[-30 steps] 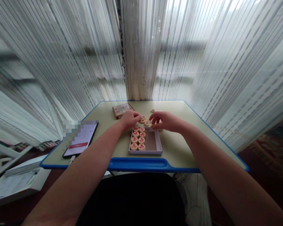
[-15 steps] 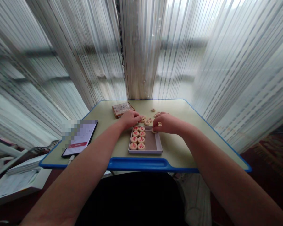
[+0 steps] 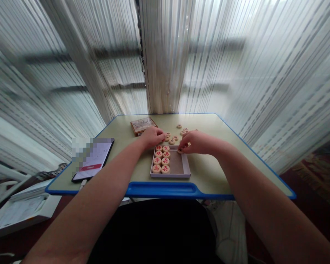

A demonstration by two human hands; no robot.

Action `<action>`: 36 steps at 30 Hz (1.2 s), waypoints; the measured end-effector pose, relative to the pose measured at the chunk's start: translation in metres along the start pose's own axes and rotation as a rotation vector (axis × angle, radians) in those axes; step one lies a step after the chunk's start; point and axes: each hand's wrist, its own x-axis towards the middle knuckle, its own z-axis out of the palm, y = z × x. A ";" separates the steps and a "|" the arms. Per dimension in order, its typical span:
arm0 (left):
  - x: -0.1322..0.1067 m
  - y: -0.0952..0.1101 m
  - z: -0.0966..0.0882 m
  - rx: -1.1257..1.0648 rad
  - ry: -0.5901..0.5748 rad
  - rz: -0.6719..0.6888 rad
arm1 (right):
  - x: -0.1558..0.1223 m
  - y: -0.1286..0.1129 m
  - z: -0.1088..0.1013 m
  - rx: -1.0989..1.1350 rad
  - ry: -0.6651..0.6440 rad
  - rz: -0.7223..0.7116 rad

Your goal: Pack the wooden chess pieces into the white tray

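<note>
In the head view, a shallow white box [image 3: 186, 169] lies open near the front of the table. Two columns of round wooden Chinese chess pieces with red characters [image 3: 165, 161] fill its left side. My right hand [image 3: 192, 142] pinches a Chinese chess piece [image 3: 180, 150] over the box's far right corner; the fingers cover its face. Just beyond the box's far left corner, the closed fingertips of my left hand [image 3: 153, 136] are on another piece, mostly hidden. Several loose pieces [image 3: 172, 141] lie on the table between and beyond my hands.
A brown box lid with a printed top [image 3: 142, 124] rests behind my left hand. To the left lies a tablet [image 3: 95, 157] with a cable plugged in. The table [image 3: 209, 176] has a blue rim and a blue front tray [image 3: 161, 189]. Sheer curtains [image 3: 167, 66] hang behind it.
The view has shifted slightly, so the table contents appear a little higher. Both hands stay in nearly the same places, the right still holding its piece at the box corner.
</note>
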 end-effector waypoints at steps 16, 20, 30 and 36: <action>0.002 -0.004 0.002 0.018 -0.026 0.011 | 0.001 -0.005 0.002 -0.011 0.017 0.062; 0.001 -0.003 0.001 0.012 -0.034 0.009 | -0.001 -0.004 -0.001 -0.006 0.033 0.086; -0.001 0.000 0.000 -0.053 -0.049 -0.015 | -0.002 0.008 -0.003 -0.055 0.085 0.217; -0.002 0.002 0.000 -0.099 -0.109 -0.060 | 0.000 0.006 -0.003 -0.113 -0.025 0.223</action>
